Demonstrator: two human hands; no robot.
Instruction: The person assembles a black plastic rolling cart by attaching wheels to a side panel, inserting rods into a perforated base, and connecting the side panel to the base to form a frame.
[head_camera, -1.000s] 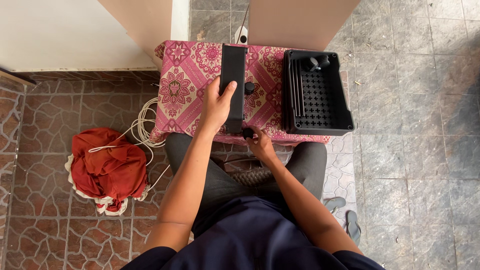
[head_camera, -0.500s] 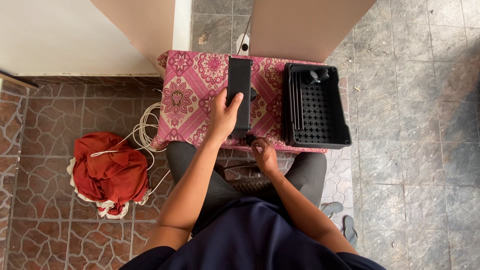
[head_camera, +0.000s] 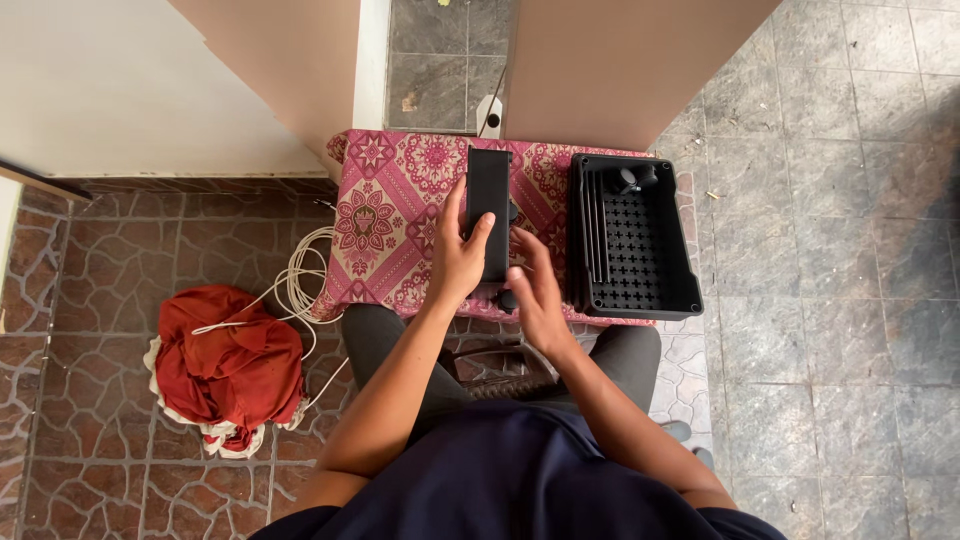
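Currently the left hand (head_camera: 457, 262) is closed around a long black rectangular bar (head_camera: 489, 210), with the thumb on the right face near the lower part and the fingers wrapped along the left edge. The bar lies lengthwise on the counter (head_camera: 385, 215), running away from the person, and its far end reaches close to the counter's back edge. The counter is covered by a pink patterned cloth. The right hand (head_camera: 538, 296) sits just to the right of the bar's near end, fingers loosely curved and spread, touching or almost touching the bar's lower right side; it encloses nothing that can be made out. A small black round part (head_camera: 507, 300) lies at the near edge of the counter, directly between the two hands and just below the bar's near end; whether the right hand contacts it cannot be determined. A second small dark piece protrudes at the bar's right side, just above the right hand's fingertips. To the right of the bar, well apart from the left hand, a black open tray (head_camera: 690, 260) with a perforated floor rests on the counter, holding slim black strips along its left wall and small black parts in its far corner. On the tiled floor to the left lie a coil of white cable (head_camera: 298, 280) and a red cloth bundle (head_camera: 228, 362).
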